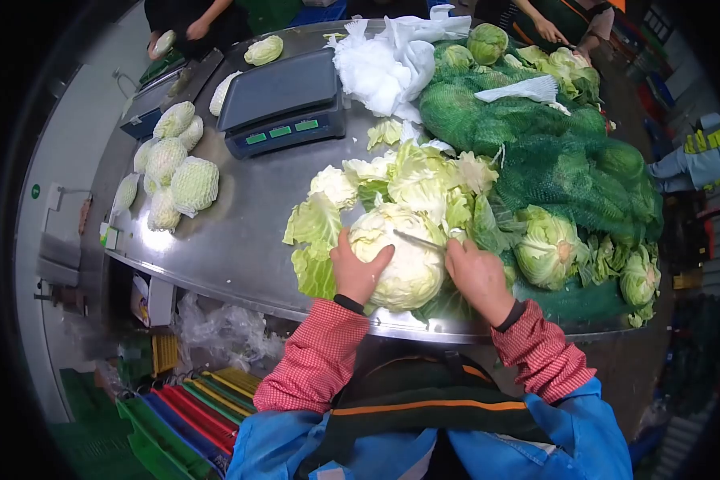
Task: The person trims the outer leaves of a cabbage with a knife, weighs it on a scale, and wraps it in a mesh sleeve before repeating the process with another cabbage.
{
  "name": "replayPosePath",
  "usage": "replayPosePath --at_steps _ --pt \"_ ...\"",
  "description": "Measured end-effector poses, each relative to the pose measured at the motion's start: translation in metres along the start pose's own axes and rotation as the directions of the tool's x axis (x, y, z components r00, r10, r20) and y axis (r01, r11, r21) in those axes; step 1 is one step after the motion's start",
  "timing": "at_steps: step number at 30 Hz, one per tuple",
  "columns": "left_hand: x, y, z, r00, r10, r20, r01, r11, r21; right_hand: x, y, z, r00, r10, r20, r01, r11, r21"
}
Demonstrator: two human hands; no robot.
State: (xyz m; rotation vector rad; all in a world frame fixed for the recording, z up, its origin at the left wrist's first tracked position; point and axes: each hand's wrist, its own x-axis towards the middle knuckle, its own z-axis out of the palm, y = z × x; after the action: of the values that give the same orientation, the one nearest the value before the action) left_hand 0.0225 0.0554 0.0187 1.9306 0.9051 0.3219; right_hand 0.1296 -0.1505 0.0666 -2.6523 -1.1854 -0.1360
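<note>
A pale, trimmed cabbage (pixel 404 280) rests at the table's front edge. My left hand (pixel 354 268) presses against its left side, the thumb lying over the top and the fingers around the flank. In my right hand (pixel 478 276) is a knife (pixel 416 240), its handle hidden in my closed fingers. The blade points left and lies across the top of the cabbage. Loose cut leaves (pixel 416 184) are heaped right behind the cabbage, and more leaves (pixel 314 240) spread to its left. An untrimmed cabbage (pixel 549 248) sits to the right of my right hand.
Green mesh sacks of cabbages (pixel 568 168) fill the table's right side. A weighing scale (pixel 284 104) stands at the back, beside a crumpled white sheet (pixel 388 64). Several net-wrapped cabbages (pixel 168 164) are piled at left. Other people's hands (pixel 550 32) are at the far side. Stacked crates (pixel 184 416) stand below.
</note>
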Motion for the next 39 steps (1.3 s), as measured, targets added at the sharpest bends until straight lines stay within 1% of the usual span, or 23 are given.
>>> replayPosePath --at_steps 2,3,4,5,6,7,8,10,11,13,16,19,20,21,22,23,25,26,27,30,33,36,39 --pt "-0.005 0.021 0.003 0.998 -0.054 -0.019 0.056 0.996 0.073 -0.002 0.033 0.054 0.983 0.066 -0.172 -0.006 0.944 0.329" --pt "-0.008 0.019 0.005 1.0 -0.015 -0.014 0.016 0.995 0.097 0.0 0.05 0.07 0.961 0.119 -0.248 0.016 0.877 0.481" --pt "-0.013 0.02 0.006 1.0 -0.007 -0.018 0.009 0.996 0.092 0.009 0.06 0.055 0.94 0.34 -0.018 -0.255 0.738 0.625" --pt "-0.018 0.019 0.004 1.0 0.002 -0.017 0.0 0.995 0.096 0.019 0.07 0.039 0.822 0.527 0.215 -0.515 0.528 0.675" --pt "-0.019 0.02 0.003 1.0 0.018 -0.011 -0.017 0.995 0.102 0.022 0.075 0.034 0.869 0.486 0.094 -0.429 0.643 0.634" --pt "-0.018 0.021 0.005 1.0 0.012 -0.018 -0.01 0.995 0.095 0.022 0.058 0.014 0.937 0.348 0.018 -0.315 0.824 0.47" --pt "-0.016 0.019 0.007 1.0 0.001 -0.025 0.002 0.996 0.089 0.022 0.038 0.002 0.947 0.291 0.138 -0.322 0.867 0.379" --pt "-0.008 0.021 0.004 0.999 -0.028 -0.017 0.029 0.997 0.072 0.008 0.0 -0.028 0.966 0.144 0.216 -0.208 0.928 0.31" --pt "-0.004 0.023 0.002 0.999 -0.053 -0.001 0.053 0.997 0.058 -0.003 -0.003 -0.026 0.987 0.1 0.123 -0.13 0.956 0.263" --pt "0.004 0.018 0.0 0.994 -0.102 0.026 0.101 0.994 0.043 -0.027 -0.003 -0.02 0.999 -0.011 -0.04 0.017 0.989 0.144" --pt "-0.001 0.02 0.002 0.995 -0.1 0.006 0.1 0.994 0.041 -0.046 0.005 -0.009 1.0 0.027 0.01 -0.027 0.999 -0.022" --pt "-0.007 0.022 0.007 0.992 -0.122 -0.019 0.123 0.992 0.033 -0.049 0.018 0.008 0.99 0.132 0.047 -0.131 0.991 -0.032" --pt "-0.008 0.021 0.009 0.992 -0.12 -0.029 0.121 0.992 0.035 -0.046 0.037 0.017 0.962 0.272 0.01 -0.272 0.96 0.072" --pt "-0.012 0.017 0.013 0.992 -0.114 -0.048 0.115 0.993 0.025 -0.042 0.067 0.027 0.914 0.406 -0.005 -0.398 0.9 0.178" --pt "-0.018 0.01 0.014 0.992 -0.112 -0.065 0.114 0.993 0.018 -0.038 0.08 0.025 0.846 0.533 0.0 -0.511 0.811 0.285" --pt "-0.018 0.009 0.015 0.992 -0.097 -0.075 0.099 0.995 0.015 -0.038 0.081 0.026 0.873 0.486 0.043 -0.474 0.825 0.306" --pt "-0.018 0.015 0.018 0.991 -0.105 -0.078 0.105 0.994 -0.005 -0.024 0.061 0.004 0.921 0.369 0.122 -0.388 0.854 0.347" --pt "-0.02 0.017 0.018 0.99 -0.114 -0.078 0.114 0.993 -0.012 -0.018 0.041 -0.001 0.943 0.309 0.123 -0.333 0.87 0.364" --pt "-0.021 0.021 0.019 0.991 -0.092 -0.094 0.095 0.995 0.027 -0.008 0.022 -0.014 0.962 0.256 0.096 -0.273 0.886 0.374" --pt "-0.027 0.03 0.024 0.991 0.024 -0.135 -0.006 0.991 0.135 0.015 0.008 -0.003 0.977 0.215 0.0 -0.204 0.928 0.311" --pt "-0.034 0.033 0.029 0.984 0.091 -0.156 -0.064 0.983 0.172 0.03 0.02 0.003 0.991 0.11 0.079 -0.126 0.966 0.226" --pt "-0.038 0.041 0.03 0.979 0.13 -0.158 -0.089 0.965 0.247 0.039 0.022 0.001 0.98 0.082 0.18 -0.119 0.97 0.21" --pt "-0.039 0.044 0.033 0.97 0.187 -0.156 -0.144 0.957 0.253 0.05 0.036 0.022 0.968 0.128 0.214 -0.17 0.967 0.188"
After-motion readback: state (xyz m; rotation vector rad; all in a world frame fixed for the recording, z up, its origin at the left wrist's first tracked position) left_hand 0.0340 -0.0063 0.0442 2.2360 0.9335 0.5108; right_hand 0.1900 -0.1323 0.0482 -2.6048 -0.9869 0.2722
